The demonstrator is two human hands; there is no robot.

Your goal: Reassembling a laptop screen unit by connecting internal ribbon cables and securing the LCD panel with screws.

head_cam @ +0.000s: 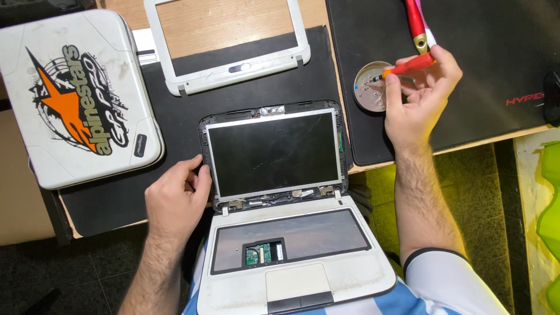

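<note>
Steadying the opened white laptop (294,256) was the left hand (175,198), its fingers curled together against the left edge of the bare screen panel (273,153), at about nine o'clock of the panel; a firm brace there would have kept the hinged lid from rocking on the lap. At ten o'clock of that hand lay a second, closed white laptop (76,96) with an orange star sticker, and at twelve o'clock of the panel the removed white bezel (227,44) rested on the dark mat (175,93). Further right, at two o'clock of the panel, the right hand (420,96) pinched a small orange screwdriver (408,66) between thumb and fingertips, its tip held over the round metal dish (372,87) of loose screws. Keeping the tip low over the dish seemed wise. Another red-handled tool (416,23) lay at twelve o'clock of that hand.
</note>
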